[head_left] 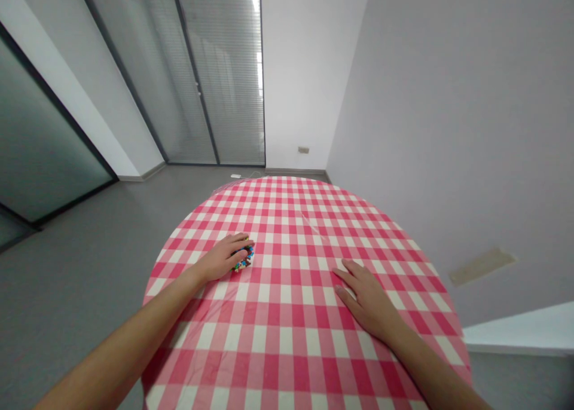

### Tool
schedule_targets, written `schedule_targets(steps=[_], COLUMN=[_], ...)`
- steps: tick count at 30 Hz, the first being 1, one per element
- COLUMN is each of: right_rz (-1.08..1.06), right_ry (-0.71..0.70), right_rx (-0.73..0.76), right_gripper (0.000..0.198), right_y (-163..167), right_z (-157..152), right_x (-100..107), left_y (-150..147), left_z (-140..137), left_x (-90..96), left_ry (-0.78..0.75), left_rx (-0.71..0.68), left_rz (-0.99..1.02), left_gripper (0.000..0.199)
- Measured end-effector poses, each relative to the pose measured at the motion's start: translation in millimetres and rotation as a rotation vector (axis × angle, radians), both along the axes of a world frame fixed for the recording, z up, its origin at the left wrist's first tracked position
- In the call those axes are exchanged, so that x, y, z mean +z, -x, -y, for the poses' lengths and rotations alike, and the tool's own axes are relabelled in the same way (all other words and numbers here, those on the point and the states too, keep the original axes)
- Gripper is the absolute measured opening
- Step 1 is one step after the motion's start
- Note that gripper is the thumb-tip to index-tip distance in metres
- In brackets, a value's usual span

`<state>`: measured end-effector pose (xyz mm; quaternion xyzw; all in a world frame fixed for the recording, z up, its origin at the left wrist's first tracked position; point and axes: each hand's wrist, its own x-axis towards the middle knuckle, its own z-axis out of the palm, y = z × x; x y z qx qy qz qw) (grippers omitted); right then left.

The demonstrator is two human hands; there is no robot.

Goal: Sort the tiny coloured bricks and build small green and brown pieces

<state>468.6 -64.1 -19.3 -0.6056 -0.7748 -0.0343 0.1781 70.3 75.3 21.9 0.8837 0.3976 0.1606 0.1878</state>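
Note:
A small, knobbly cluster of multicoloured bits (244,265), with blue, yellow, green and dark parts, rests on the left half of the table. My left hand (223,256) is wrapped over it from the left, fingers on top and thumb across its near side, so much of it is hidden. What exactly it is cannot be made out. On the right half, my right hand (368,296) lies palm down on the red-and-white checked tablecloth (293,320), its fingers apart and holding nothing.
The cloth covers a round-ended table, with creases near my left forearm. Behind it are a wall socket (304,150) and a small white object (235,176) on the floor. Glass partitions (224,69) stand at the left, a plain wall (448,129) close on the right.

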Motion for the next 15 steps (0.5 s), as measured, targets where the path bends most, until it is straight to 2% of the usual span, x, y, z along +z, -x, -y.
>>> schedule_targets(steps=[5,11,15], right_rz=[-0.011,-0.016,-0.034], right_ry=[0.001,0.012,0.033], right_rx=[-0.002,0.003,-0.004], right_gripper=[0.045,0.046,0.045], right_y=[0,1,0], right_z=[0,0,0], right_x=[-1,1,3], left_y=[-15,-29,-35], left_z=[9,21,21], left_x=[-0.3,-4.2,-9.5], left_ry=[0.070,0.360,0.474], left_rx=[-0.022,-0.023,-0.007], left_rz=[0.130,0.537,0.766], left_gripper=[0.071,0.077,0.080])
